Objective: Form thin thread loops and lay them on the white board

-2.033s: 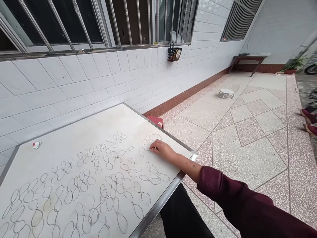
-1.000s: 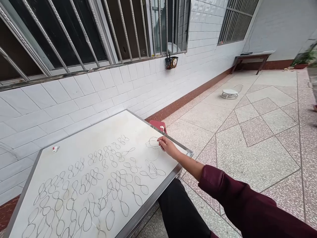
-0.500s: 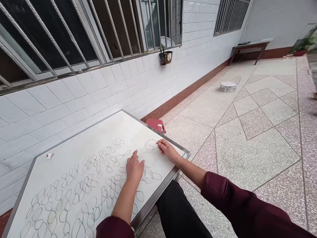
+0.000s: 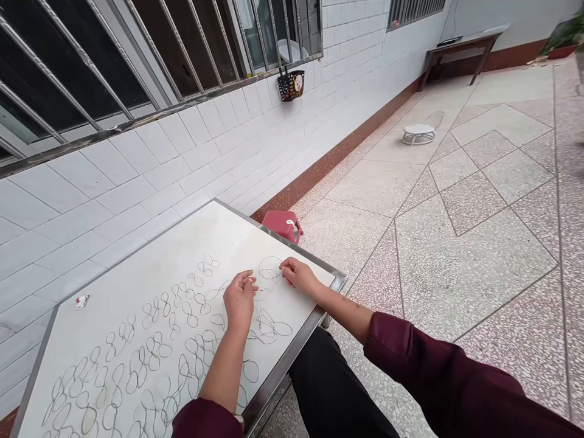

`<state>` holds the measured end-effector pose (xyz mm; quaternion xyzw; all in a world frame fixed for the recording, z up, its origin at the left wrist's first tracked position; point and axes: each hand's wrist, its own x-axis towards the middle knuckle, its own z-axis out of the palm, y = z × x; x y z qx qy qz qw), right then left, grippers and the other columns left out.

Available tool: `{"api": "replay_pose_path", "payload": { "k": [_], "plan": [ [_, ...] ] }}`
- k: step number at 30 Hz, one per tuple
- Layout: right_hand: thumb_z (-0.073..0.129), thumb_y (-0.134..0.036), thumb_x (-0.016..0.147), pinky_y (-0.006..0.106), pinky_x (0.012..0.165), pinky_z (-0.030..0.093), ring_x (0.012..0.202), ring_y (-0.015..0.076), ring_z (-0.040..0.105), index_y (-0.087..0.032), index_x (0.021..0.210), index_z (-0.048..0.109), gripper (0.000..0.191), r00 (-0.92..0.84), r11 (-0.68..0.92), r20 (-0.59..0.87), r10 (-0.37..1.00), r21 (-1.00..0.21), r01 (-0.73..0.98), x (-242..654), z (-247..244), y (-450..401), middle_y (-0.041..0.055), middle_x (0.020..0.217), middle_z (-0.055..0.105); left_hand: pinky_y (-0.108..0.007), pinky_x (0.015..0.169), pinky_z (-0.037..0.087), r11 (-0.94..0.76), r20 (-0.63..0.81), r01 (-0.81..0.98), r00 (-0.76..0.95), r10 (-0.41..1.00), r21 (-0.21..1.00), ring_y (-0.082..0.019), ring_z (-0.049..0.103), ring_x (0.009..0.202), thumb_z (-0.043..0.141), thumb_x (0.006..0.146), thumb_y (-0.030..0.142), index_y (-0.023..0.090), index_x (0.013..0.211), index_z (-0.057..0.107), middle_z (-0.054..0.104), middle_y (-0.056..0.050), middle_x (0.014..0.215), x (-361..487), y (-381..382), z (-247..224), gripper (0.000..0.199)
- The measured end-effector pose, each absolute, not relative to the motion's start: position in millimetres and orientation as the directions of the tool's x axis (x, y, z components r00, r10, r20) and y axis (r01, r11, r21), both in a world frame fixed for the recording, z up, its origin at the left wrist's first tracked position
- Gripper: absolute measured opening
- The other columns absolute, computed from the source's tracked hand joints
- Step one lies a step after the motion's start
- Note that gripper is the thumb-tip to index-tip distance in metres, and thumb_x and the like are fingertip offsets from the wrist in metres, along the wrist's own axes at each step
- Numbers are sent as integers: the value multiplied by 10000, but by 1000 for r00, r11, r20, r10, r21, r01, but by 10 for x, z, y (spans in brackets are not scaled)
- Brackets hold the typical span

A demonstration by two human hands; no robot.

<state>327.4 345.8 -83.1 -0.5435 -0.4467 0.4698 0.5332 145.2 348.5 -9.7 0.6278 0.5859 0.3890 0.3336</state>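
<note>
Thin grey wire, bent into a loose loop [image 4: 270,271], is lying on the white bench [image 4: 137,267] near its far right corner, and both hands are closing on it. The right hand [image 4: 297,277] is pinching the loop's right side between thumb and forefinger, fingers narrow; the left hand [image 4: 239,298] is resting just left of the loop with its fingertips [image 4: 249,275] curled toward the wire, though whether they are actually gripping a strand is hard to tell. Wire this fine is looking light and springy rather than stiff: it is likely to flex under a pinch, slide on the smooth bench top, and kink if squeezed hard, so a gentle hold at opposite sides of the loop is seeming the sound place to take it. Nearer the person than the loop, rows of finished figure-eight wire shapes [image 4: 150,353] are spreading across the bench, some overlapping and apt to tangle. Beyond the loop, just past the bench corner, a red stool [image 4: 283,224] is standing on the floor.
</note>
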Motion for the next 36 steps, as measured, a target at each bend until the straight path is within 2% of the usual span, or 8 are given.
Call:
{"api": "replay_pose_path", "payload": {
  "k": [4, 12, 21, 25, 29, 31, 34, 36],
  "plan": [
    [534, -122, 787, 218, 476, 378, 479, 110, 497, -211, 842, 587, 118, 125, -51, -49, 991, -999, 9, 3248, -793, 3453, -39, 668, 583, -324, 725, 578, -133, 153, 437, -11, 988, 889, -187, 725, 762, 517, 849, 226, 202, 1031, 716, 746, -70, 950, 1511, 3501, -27, 271],
    [531, -165, 814, 217, 435, 362, 445, 103, 463, -193, 826, 616, 90, 79, -109, -110, 991, -994, -21, 3339, -774, 3376, -20, 644, 590, -374, 865, 548, -184, 246, 360, -135, 960, 915, -202, 722, 843, 581, 858, 273, 224, 1040, 734, 747, -60, 996, 1463, 3481, 83, 243],
    [538, -82, 810, 240, 476, 423, 426, 125, 532, -205, 834, 567, 129, 145, -144, -119, 982, -974, 172, 3272, -788, 3361, -38, 573, 586, -388, 830, 590, -104, 115, 60, -211, 971, 993, -175, 714, 812, 644, 836, 272, 175, 1046, 713, 735, -94, 1006, 1401, 3404, 199, 242],
    [537, -73, 837, 240, 504, 409, 425, 115, 513, -205, 909, 594, 161, 178, -78, -25, 984, -951, 298, 3291, -746, 3318, -42, 593, 574, -396, 860, 592, -22, 1, -78, -250, 968, 997, -168, 716, 831, 643, 845, 215, 178, 1020, 698, 722, -105, 1038, 1378, 3352, 205, 187],
    [580, -112, 860, 263, 623, 444, 632, 136, 591, -192, 914, 643, 116, 213, 15, 106, 971, -920, 391, 3310, -524, 3162, 49, 909, 644, -387, 882, 585, 14, -61, -173, -274, 960, 985, -168, 711, 856, 635, 860, 183, 193, 1010, 695, 715, -100, 1051, 1371, 3147, 298, 162],
    [552, -206, 934, 276, 678, 462, 727, 149, 613, -210, 973, 661, 116, 214, 72, 170, 962, -913, 401, 3267, -326, 2993, 65, 1049, 634, -371, 867, 587, 6, -62, -196, -279, 958, 981, -161, 702, 843, 649, 859, 193, 195, 1014, 701, 712, -91, 1051, 1372, 2955, 367, 164],
    [484, -355, 1003, 269, 600, 477, 636, 141, 604, -255, 1134, 639, 226, 119, 235, 275, 954, -933, 273, 3110, -5, 2641, 23, 912, 662, -336, 815, 593, -11, -54, -219, -288, 956, 976, -144, 688, 801, 672, 850, 211, 191, 1018, 707, 710, -75, 1023, 1371, 2581, 459, 172],
    [596, -360, 947, 266, 617, 490, 727, 165, 630, -245, 1100, 656, 200, 73, 400, 430, 900, -880, 256, 2972, 155, 2393, 25, 890, 674, -328, 790, 595, -7, -65, -243, -287, 956, 970, -145, 686, 785, 712, 825, 238, 183, 1017, 708, 712, -74, 1001, 1351, 2309, 502, 200]
  ]
}}
